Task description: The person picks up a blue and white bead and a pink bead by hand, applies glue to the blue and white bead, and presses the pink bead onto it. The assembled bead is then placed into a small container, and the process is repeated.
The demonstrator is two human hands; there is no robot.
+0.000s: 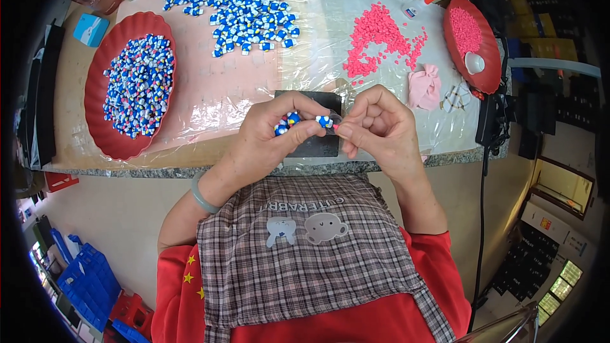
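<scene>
My left hand (267, 133) is closed around several small blue-and-white plastic pieces (292, 118) with touches of yellow. Between its thumb and forefinger it pinches one such blue-and-white piece (325, 121), pointed toward the right. Thumb and forefinger of my right hand (387, 130) are pressed together on a tiny pink piece (336, 127), which meets the right end of that blue-and-white piece. Whether the two are joined I cannot tell. Both hands are above a dark pad (318, 147) at the table's front edge.
Blue-and-white pieces lie in a big pile (248, 0) at the back. A red scalloped tray (95, 105) of them stands left. At right are loose pink pieces (375, 32), a pink cloth (424, 86) and a red tray (486, 57) with pink pieces and a white cup (474, 63).
</scene>
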